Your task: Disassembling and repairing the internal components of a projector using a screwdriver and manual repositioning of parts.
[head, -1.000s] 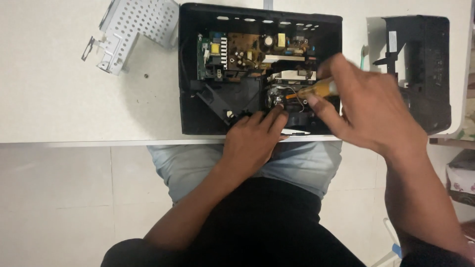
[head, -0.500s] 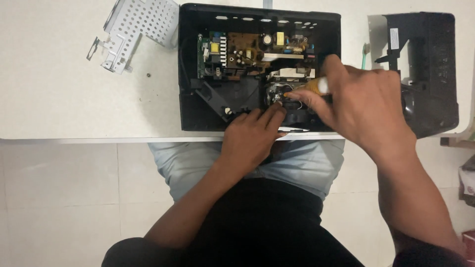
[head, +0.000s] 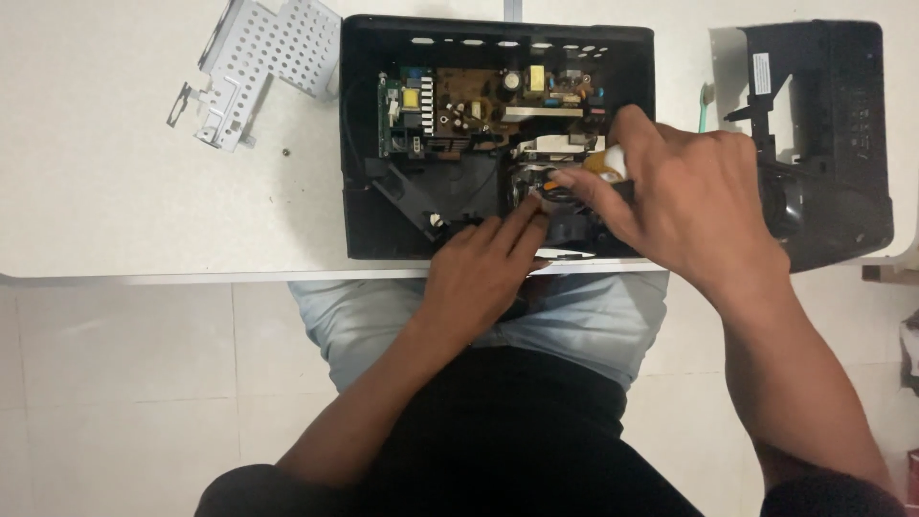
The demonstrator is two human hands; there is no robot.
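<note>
An opened black device case (head: 383, 220) lies on the white table (head: 144, 211), showing a brown and green circuit board (head: 459, 110) inside. My left hand (head: 483, 268) rests on the case's near edge, its fingertips on a dark round part (head: 536, 191) inside. My right hand (head: 684, 206) is closed around a screwdriver with a yellow and white handle (head: 608, 163), its tip down in the case next to that round part. The tool's shaft is hidden by my fingers.
A perforated metal bracket (head: 263, 67) lies at the table's far left with a small screw (head: 284, 151) near it. A black cover piece (head: 828, 144) sits on the right. A green-handled tool (head: 705, 101) lies between cover and case. Tiled floor is below.
My right hand has shifted slightly over the case with the screwdriver. My left hand stays on the near edge with fingers on the round part.
</note>
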